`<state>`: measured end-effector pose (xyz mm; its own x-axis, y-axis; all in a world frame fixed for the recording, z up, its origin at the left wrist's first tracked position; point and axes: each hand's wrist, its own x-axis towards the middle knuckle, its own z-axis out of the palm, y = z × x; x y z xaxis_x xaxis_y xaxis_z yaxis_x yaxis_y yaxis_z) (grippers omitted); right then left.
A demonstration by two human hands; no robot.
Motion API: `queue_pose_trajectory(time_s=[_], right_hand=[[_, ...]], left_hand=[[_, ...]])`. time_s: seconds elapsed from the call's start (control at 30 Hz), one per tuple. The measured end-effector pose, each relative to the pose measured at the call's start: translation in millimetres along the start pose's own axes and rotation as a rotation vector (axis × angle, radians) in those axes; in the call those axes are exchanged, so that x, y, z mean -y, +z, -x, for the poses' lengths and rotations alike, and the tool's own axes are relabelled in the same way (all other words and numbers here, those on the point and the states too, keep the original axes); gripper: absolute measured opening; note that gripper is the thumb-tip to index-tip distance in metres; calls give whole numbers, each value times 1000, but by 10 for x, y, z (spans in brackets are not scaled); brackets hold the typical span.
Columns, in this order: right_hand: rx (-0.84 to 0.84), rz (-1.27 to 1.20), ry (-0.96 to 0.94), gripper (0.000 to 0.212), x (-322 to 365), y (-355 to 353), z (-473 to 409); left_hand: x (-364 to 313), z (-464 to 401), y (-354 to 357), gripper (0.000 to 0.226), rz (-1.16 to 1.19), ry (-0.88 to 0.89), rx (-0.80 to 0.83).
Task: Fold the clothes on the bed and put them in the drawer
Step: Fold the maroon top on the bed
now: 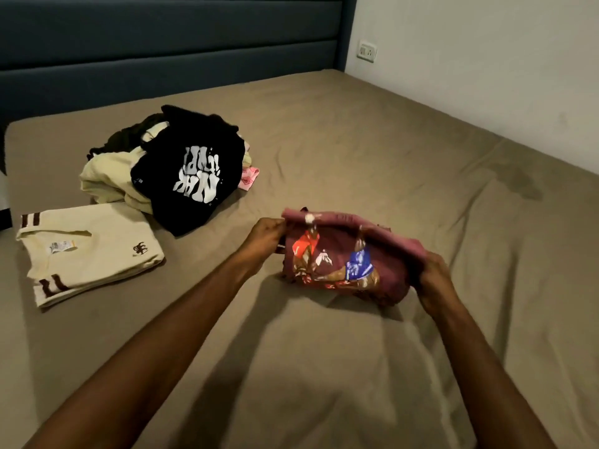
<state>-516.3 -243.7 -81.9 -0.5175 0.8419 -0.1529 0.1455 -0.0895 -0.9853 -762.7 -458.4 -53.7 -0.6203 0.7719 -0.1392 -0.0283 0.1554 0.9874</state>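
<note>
I have my left hand point(267, 236) and right hand point(432, 275) pinching opposite ends of the maroon shirt point(340, 257) between them, lifted off the bed point(324, 351); it looks soft, light, floppy, best gripped at its folded edges.

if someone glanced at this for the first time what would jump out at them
First the maroon printed shirt at centre, gripped at its ends by the left hand and the right hand just above the bed. Next the unfolded pile at upper left, topped by a black shirt with white lettering. Nearer, at the left edge, lies a folded cream shirt.
</note>
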Motion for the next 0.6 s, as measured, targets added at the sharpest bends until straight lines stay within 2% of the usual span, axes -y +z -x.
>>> queue_pose_trajectory(time_s=[0.07,0.13,0.23,0.33,0.4,0.47,0.57,0.6], right_hand=[[-1,-38,173,25,-32,136,-425],[9,-18,252,19,-181,265,-638],[-51,8,296,20,-520,347,-656],[-155,-77,301,22,-705,347,-689],[-171,-98,280,19,-728,370,-710],[-188,-98,256,16,-753,402,-684],[-173,-35,186,16,-830,474,-504],[-153,26,160,26,-879,487,-438]], left_hand=[[3,-458,134,24,39,-165,-12],[229,-790,257,20,-73,-287,20],[744,-1040,310,33,-269,-246,-4],[843,-1100,327,31,-196,-273,-98],[849,-1138,336,19,-19,-342,-159],[887,-1120,321,18,90,-379,-224],[1068,-993,235,22,65,-337,-237],[1128,-940,206,27,23,-311,-229]])
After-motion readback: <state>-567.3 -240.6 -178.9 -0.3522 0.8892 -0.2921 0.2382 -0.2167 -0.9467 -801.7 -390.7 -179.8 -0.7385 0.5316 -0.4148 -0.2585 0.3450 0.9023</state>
